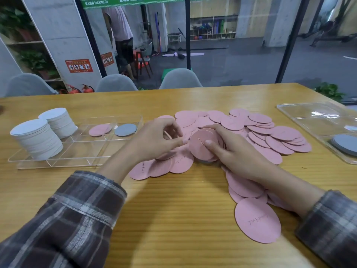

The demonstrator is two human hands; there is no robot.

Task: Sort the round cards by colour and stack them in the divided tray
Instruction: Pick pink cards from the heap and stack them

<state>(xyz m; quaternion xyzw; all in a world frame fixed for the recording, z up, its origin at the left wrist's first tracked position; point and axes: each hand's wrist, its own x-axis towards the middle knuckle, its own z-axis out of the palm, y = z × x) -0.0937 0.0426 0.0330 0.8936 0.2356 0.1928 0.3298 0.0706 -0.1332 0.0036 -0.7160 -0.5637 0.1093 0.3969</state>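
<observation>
right hand (228,149) grips pink stack (201,146) | left hand (158,140) pinches its left edge

"What sort of place was it?"

"A gym's side room, I'd say. Through the glass wall I saw a green MAXIMUM banner (133,1), cubby shelves (212,29) of gear and a floor mat (193,54). Grey chairs (180,79) faced a long wooden table (173,200)."
</observation>
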